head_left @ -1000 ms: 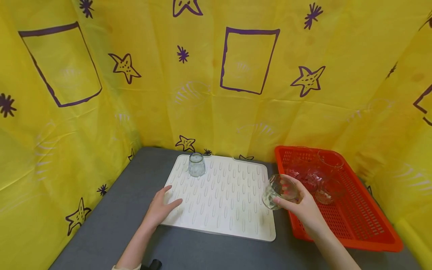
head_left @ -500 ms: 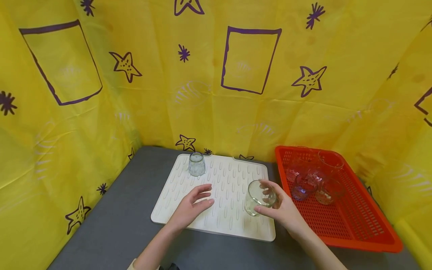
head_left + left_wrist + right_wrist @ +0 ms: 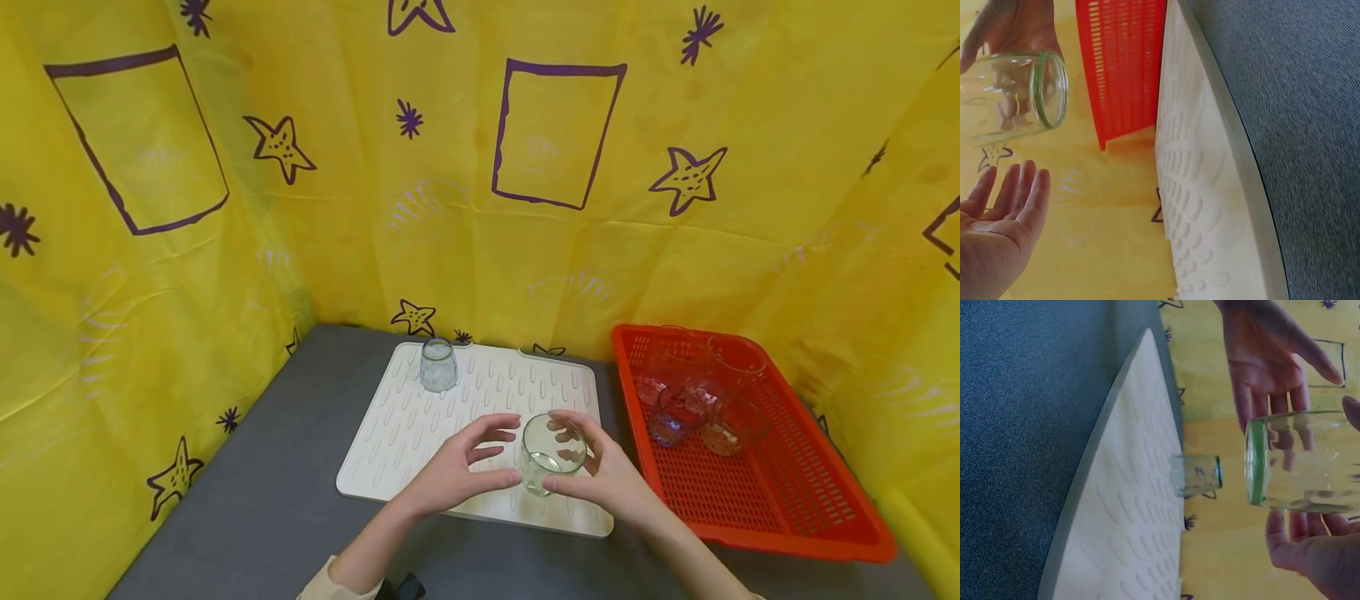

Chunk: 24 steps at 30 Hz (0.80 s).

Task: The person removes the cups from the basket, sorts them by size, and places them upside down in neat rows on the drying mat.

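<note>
My right hand grips a clear drinking glass, thumb on the near side and fingers behind it. The right wrist view shows this glass raised off the white drying mat, its thick greenish base toward the mat. Just left of the glass is my left hand, fingers spread and loosely bent around nothing. A gap shows between the left hand and the glass in the left wrist view. A smaller bluish glass stands at the mat's back left.
A red perforated plastic basket sits right of the mat, with several glasses grouped in its left and back part. Yellow patterned cloth hangs behind and at the sides of the dark grey table.
The right hand has carried the glass leftward from beside the basket to over the mat. My left hand has moved right, from the mat's left edge to near the glass.
</note>
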Each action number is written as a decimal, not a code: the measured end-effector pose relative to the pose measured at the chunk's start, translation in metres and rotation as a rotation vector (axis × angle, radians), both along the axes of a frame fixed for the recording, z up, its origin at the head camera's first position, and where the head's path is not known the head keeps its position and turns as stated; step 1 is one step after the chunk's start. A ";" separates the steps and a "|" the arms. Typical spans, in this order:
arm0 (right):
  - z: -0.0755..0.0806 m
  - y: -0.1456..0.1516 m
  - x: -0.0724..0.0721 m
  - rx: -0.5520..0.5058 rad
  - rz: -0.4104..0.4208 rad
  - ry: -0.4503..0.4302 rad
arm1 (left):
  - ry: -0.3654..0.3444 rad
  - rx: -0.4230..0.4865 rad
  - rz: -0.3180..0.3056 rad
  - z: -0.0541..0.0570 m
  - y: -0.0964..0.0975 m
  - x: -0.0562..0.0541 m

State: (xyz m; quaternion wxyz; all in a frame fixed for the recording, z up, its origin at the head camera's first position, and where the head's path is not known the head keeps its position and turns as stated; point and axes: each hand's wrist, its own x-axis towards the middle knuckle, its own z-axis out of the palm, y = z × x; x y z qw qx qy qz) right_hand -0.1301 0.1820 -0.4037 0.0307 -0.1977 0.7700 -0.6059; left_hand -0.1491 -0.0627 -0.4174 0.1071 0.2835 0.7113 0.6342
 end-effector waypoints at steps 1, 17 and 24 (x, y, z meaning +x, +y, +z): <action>-0.001 -0.001 0.000 -0.007 0.015 0.007 | 0.003 0.002 -0.006 0.000 0.001 0.000; -0.007 -0.010 -0.001 0.095 0.062 -0.023 | -0.010 -0.053 -0.020 0.000 0.005 0.000; -0.007 -0.012 -0.001 0.104 0.049 -0.015 | 0.001 -0.036 0.017 -0.002 0.004 0.000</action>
